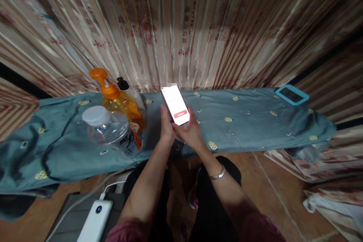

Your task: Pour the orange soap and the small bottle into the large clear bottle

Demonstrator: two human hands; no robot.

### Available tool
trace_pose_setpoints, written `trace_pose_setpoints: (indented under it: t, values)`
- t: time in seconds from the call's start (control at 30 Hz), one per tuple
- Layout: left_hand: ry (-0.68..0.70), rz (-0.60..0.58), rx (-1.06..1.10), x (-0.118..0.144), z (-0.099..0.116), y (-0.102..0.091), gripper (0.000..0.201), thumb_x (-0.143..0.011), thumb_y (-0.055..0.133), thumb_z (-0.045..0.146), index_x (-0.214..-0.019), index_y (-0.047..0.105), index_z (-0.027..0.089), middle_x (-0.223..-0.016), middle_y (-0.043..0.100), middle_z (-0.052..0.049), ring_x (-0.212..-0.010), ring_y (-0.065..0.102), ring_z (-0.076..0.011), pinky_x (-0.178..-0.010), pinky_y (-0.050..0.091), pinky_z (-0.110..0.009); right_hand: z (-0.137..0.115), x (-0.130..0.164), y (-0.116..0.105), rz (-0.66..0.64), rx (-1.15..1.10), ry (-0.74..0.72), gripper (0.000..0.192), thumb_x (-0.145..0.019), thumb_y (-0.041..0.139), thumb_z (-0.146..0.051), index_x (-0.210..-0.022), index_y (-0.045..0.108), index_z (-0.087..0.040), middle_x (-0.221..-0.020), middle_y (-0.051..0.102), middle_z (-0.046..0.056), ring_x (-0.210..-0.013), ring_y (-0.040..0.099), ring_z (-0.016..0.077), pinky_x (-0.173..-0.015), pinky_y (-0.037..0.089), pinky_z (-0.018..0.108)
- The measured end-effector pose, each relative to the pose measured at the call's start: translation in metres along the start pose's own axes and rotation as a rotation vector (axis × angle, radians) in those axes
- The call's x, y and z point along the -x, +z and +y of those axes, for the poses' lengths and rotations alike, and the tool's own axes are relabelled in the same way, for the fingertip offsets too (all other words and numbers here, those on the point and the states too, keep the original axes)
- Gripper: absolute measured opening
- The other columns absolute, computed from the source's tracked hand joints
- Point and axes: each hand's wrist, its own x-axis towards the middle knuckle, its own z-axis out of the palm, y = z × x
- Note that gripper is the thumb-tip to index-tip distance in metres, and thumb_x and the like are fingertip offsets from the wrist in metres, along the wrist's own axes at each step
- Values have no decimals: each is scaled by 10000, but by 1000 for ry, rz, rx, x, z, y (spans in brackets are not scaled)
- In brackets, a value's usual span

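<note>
A smartphone (176,103) with a bright white screen and a red button near its lower end is held between my two hands above the cloth-covered table. My left hand (166,125) grips its left side, the thumb along the edge. Around the lower right corner, my right hand (192,128) is closed on the same phone, its thumb by the right edge. The fingers under the phone are hidden. To the left of my left hand stand a clear plastic bottle (109,128) with a white cap and an orange pump bottle (124,104).
A dark pump bottle (130,91) stands behind the orange one. Far right on the green patterned tablecloth (255,121) lies a blue-framed device (292,94). A white power bank (96,219) with a cable rests at lower left. Pleated curtains (181,26) hang behind the table.
</note>
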Motion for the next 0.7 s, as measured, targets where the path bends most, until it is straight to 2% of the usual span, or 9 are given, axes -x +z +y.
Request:
trace_pose_setpoints:
  t: [0.1,0.2,0.27,0.33,0.4,0.47,0.57,0.63,0.7]
  values:
    - [-22,-27,-28,1,-4,0,599,-953,275,567,-1225,613,154,-1031,763,-83,-1089,682,-232,-983,528,-345,-1,1,-3,9,7,43,999,-690,700,-483,-1434,286,40,-1456,395,303,-1347,390,392,-1113,305,511]
    - [-33,-89,-84,3,-9,-1,591,-909,365,614,-1172,631,157,-982,768,-75,-1026,704,-240,-918,558,-344,-3,1,-13,16,-15,104,885,-653,740,-462,-1359,414,-38,-1242,593,253,-1130,555,398,-986,405,534]
    - [-27,-161,-123,4,-13,-3,594,-855,448,651,-1109,650,153,-970,766,-79,-1012,706,-252,-889,565,-347,-3,2,-20,36,-73,161,741,-599,777,-431,-1230,520,-139,-1034,676,143,-953,610,337,-903,448,495]
    - [-33,-233,-157,6,-19,-6,603,-796,522,675,-1063,658,153,-966,763,-86,-1023,699,-261,-872,564,-347,-1,5,-28,56,-199,228,600,-569,777,-442,-1080,581,-198,-895,678,61,-846,612,270,-841,470,432]
    - [-72,-282,-195,7,-25,-8,650,-735,570,704,-1078,647,158,-976,760,-96,-1031,695,-269,-845,568,-356,4,9,-37,58,-390,296,470,-590,711,-502,-940,615,-203,-790,656,23,-741,600,213,-752,485,369]
    - [-127,-347,-247,8,-31,-10,707,-698,593,721,-1123,633,158,-1057,741,-120,-1057,683,-278,-834,566,-369,13,14,-49,63,-584,358,422,-623,621,-553,-837,623,-189,-718,635,16,-639,576,169,-663,483,327]
    - [-164,-381,-308,9,-35,-11,733,-662,639,715,-1130,634,150,-1109,719,-150,-1068,676,-287,-860,554,-382,33,21,-78,145,-735,426,452,-608,658,-546,-847,634,-164,-757,670,34,-634,591,143,-658,489,312]
    - [-160,-374,-328,9,-35,-12,742,-652,649,716,-1122,635,141,-1110,715,-160,-1071,675,-291,-886,543,-394,52,23,-106,234,-740,452,426,-605,720,-498,-853,640,-161,-771,679,19,-636,592,129,-653,488,292]
    - [-151,-360,-341,9,-33,-12,762,-644,644,729,-1120,633,134,-1102,717,-163,-1065,677,-294,-895,537,-401,75,22,-140,321,-686,486,317,-690,725,-421,-844,640,-157,-755,676,1,-618,589,117,-640,488,278]
